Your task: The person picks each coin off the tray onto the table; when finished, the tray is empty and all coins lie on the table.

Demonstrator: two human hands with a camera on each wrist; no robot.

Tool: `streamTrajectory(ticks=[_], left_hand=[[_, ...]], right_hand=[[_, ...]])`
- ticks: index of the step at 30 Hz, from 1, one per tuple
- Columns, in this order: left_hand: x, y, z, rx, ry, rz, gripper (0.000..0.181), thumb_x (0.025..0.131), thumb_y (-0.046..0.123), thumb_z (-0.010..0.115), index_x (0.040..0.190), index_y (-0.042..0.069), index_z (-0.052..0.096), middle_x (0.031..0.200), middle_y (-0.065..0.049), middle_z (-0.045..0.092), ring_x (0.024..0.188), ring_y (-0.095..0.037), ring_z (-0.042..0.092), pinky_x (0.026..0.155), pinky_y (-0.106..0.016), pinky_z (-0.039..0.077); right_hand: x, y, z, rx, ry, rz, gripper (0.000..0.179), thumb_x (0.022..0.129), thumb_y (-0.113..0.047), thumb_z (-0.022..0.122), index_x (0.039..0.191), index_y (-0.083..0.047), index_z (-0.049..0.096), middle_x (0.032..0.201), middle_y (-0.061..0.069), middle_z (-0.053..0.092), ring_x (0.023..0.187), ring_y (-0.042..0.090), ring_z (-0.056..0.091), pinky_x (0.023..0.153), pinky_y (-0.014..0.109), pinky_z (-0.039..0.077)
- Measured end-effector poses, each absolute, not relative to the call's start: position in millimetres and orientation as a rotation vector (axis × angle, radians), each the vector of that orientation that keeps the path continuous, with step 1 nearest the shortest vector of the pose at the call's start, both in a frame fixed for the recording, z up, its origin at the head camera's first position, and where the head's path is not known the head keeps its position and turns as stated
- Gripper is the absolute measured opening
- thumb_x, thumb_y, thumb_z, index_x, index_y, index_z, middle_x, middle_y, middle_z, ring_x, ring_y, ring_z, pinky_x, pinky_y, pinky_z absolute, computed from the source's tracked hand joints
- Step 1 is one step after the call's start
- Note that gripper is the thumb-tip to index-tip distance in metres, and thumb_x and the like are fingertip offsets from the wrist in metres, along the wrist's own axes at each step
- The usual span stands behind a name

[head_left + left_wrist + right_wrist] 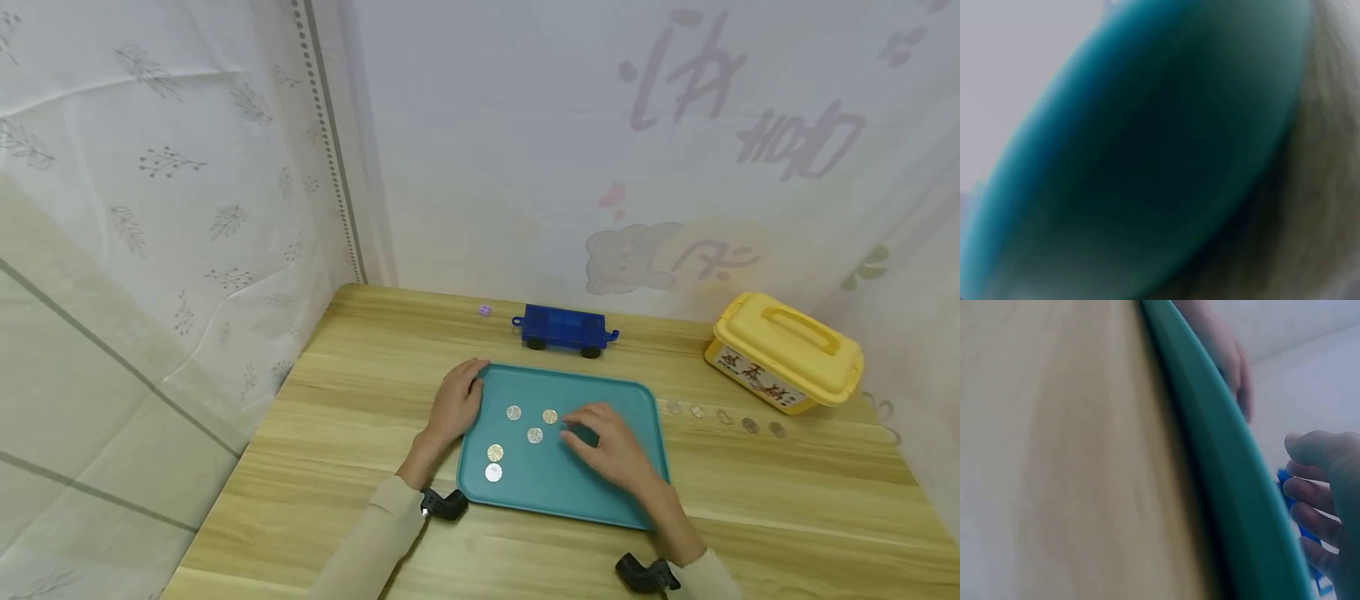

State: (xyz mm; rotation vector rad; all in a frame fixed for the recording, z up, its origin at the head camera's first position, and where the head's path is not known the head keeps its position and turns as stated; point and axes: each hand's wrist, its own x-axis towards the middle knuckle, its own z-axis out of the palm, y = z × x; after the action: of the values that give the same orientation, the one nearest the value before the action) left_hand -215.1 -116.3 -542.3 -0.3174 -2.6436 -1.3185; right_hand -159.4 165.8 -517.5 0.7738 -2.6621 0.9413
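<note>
A teal tray (577,483) lies on the wooden table, with several gold and silver coins on it. My left hand (456,406) rests on its left rim near the far corner, thumb toward the inside. Over the tray's right half hovers my right hand (611,446), fingers slightly bent and spread from the thumb, nothing seen between them. Just left of its fingertips lies a gold coin (550,417), with silver coins (535,435) nearby. Another gold coin (495,452) and a silver one (493,472) sit near the left side. The left wrist view is mostly the blurred tray underside (1166,150).
Right of the tray, several coins (723,417) form a row on the table (787,508). Behind them stands a yellow lidded box (787,350) with a handle. A blue toy wagon (564,327) and a small purple piece (485,310) are near the back edge.
</note>
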Motion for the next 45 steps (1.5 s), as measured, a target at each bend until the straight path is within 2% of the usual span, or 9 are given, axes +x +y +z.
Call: streamTrajectory(ticks=[11,20,29,38,45], left_hand=[[-215,-114,-542,-0.352,-2.619,-1.289,0.037,0.101,0.007,0.050,0.136,0.005,0.060,0.142,-0.017,0.057,0.138,-0.034,0.048,0.116,-0.051,0.038],[-216,-114,-543,-0.348,-2.643,-1.287,0.038,0.101,0.007,0.049,0.138,0.007,0.059,0.144,-0.015,0.056,0.140,-0.032,0.047,0.118,-0.049,0.037],[-215,-114,-546,-0.341,-2.625,-1.299,0.039,0.100,0.007,0.051,0.138,0.007,0.059,0.143,-0.015,0.057,0.139,-0.032,0.048,0.118,-0.048,0.038],[-215,-115,-543,-0.329,-2.625,-1.295,0.039,0.100,0.008,0.050,0.138,0.006,0.059,0.144,-0.015,0.056,0.139,-0.032,0.047,0.118,-0.048,0.037],[-216,-116,-542,-0.350,-2.612,-1.287,0.038,0.099,0.006,0.052,0.137,0.005,0.059,0.142,-0.016,0.057,0.138,-0.032,0.049,0.118,-0.048,0.038]], right_hand=[[-157,140,-528,0.831,-2.675,0.877,0.025,0.082,-0.028,0.082,0.104,-0.017,0.076,0.100,-0.006,0.069,0.096,0.013,0.062,0.083,0.036,0.056],[-155,125,-529,0.741,-2.763,0.797,0.022,0.083,-0.029,0.081,0.101,-0.018,0.075,0.100,-0.004,0.067,0.098,0.017,0.062,0.087,0.039,0.054],[-156,122,-523,0.702,-2.896,0.913,0.016,0.087,-0.021,0.077,0.101,-0.018,0.069,0.094,-0.009,0.059,0.086,0.008,0.054,0.077,0.030,0.050],[-157,121,-520,0.782,-2.890,0.841,0.017,0.087,-0.020,0.074,0.103,-0.017,0.068,0.092,-0.009,0.057,0.082,0.007,0.051,0.073,0.028,0.048],[-159,118,-510,0.761,-3.019,0.856,0.015,0.091,-0.022,0.070,0.102,-0.014,0.064,0.075,-0.010,0.046,0.068,0.005,0.043,0.059,0.020,0.035]])
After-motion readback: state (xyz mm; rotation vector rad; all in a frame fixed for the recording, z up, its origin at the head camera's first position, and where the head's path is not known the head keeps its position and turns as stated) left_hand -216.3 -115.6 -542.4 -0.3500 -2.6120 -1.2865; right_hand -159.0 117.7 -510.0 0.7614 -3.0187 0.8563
